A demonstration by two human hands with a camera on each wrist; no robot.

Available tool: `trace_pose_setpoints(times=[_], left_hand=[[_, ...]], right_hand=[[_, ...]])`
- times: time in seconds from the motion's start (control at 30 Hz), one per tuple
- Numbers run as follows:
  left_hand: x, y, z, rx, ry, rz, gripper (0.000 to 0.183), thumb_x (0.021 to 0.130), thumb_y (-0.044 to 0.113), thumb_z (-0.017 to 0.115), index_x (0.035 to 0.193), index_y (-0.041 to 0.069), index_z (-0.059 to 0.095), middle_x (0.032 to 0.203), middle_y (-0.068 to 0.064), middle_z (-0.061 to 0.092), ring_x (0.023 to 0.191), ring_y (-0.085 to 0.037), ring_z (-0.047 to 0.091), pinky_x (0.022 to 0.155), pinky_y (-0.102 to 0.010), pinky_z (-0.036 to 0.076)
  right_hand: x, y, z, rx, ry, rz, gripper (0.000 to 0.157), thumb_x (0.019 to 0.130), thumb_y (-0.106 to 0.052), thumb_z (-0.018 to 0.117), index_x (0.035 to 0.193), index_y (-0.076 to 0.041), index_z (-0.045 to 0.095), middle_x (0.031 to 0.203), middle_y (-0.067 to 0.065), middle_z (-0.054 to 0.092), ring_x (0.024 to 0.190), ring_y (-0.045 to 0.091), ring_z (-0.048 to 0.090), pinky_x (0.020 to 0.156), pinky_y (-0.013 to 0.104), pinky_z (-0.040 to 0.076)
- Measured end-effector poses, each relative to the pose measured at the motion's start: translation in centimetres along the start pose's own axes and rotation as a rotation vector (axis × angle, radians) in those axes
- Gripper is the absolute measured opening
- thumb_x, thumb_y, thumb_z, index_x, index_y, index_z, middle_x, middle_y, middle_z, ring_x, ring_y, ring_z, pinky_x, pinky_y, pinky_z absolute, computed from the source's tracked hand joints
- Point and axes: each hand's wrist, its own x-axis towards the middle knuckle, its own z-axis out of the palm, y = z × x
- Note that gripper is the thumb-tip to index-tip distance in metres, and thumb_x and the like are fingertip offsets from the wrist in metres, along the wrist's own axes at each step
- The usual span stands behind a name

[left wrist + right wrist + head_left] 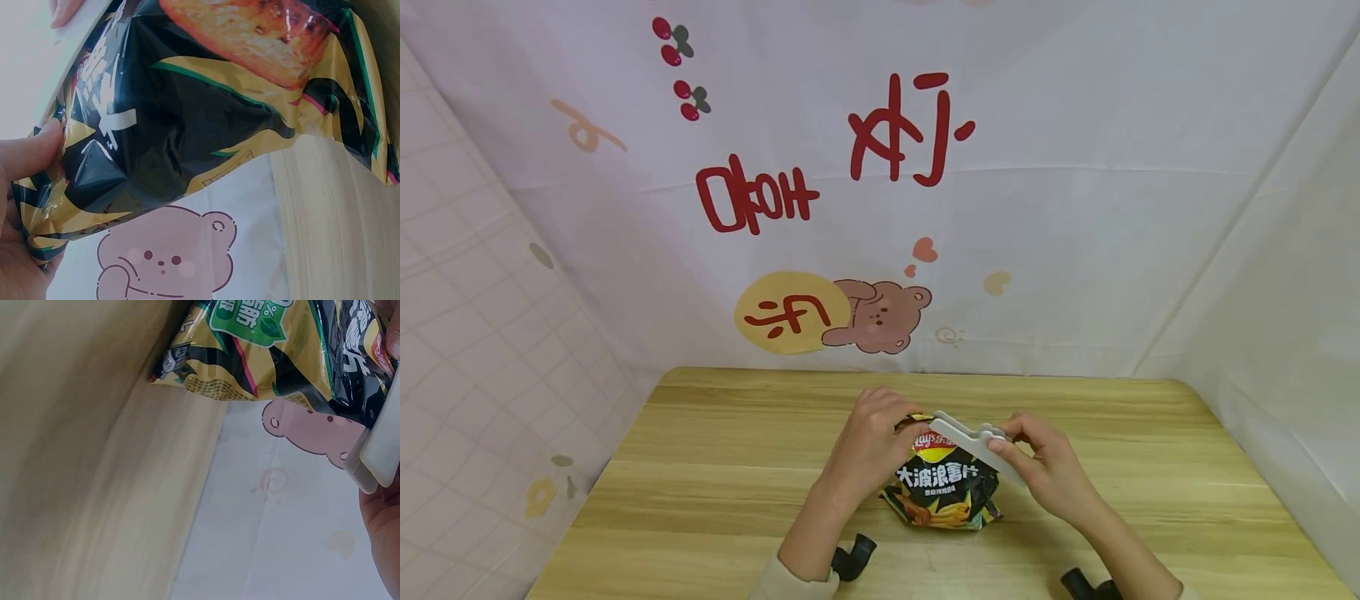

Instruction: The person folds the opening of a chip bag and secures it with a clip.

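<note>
A black and yellow Lay's chip bag (pixel 942 483) stands on the wooden table, its front facing me. My left hand (pixel 874 433) pinches its upper left corner, thumb on the front, as the left wrist view also shows with the bag (pixel 181 119) filling most of it. A white bag clip (pixel 973 446) lies slantwise across the top edge of the bag. My right hand (pixel 1051 467) grips the clip's right end between thumb and fingers. In the right wrist view the clip's (pixel 382 440) two long bars sit at the bag's top, slightly apart at the end.
The wooden table (pixel 737 467) reaches back to a white cloth backdrop (pixel 1060 217) with red characters and a printed bear. Black curved wrist mounts (pixel 854 557) show below both forearms. Cloth also hangs on the left and right sides.
</note>
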Motion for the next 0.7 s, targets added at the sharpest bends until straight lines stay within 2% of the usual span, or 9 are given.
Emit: trace_pose_setpoints(times=[0.3, 0.7], left_hand=[[0.04, -0.02, 0.02, 0.017, -0.001, 0.014, 0.017, 0.086, 0.01, 0.088, 0.102, 0.01, 0.081, 0.096, 0.003, 0.078, 0.095, -0.013, 0.064, 0.088, -0.033, 0.051], [0.09, 0.12, -0.2, 0.023, -0.009, 0.027, 0.018, 0.087, 0.009, 0.087, 0.104, 0.009, 0.081, 0.099, 0.002, 0.078, 0.096, -0.014, 0.066, 0.091, -0.034, 0.051]], right_hand=[[0.53, -0.52, 0.27, -0.039, -0.003, -0.015, 0.028, 0.09, 0.009, 0.075, 0.096, -0.016, 0.065, 0.09, -0.006, 0.066, 0.083, 0.006, 0.063, 0.068, 0.026, 0.053], [0.95, -0.59, 0.53, 0.006, -0.012, -0.027, 0.028, 0.089, 0.008, 0.076, 0.097, -0.017, 0.067, 0.093, -0.005, 0.069, 0.081, 0.007, 0.063, 0.07, 0.024, 0.052]])
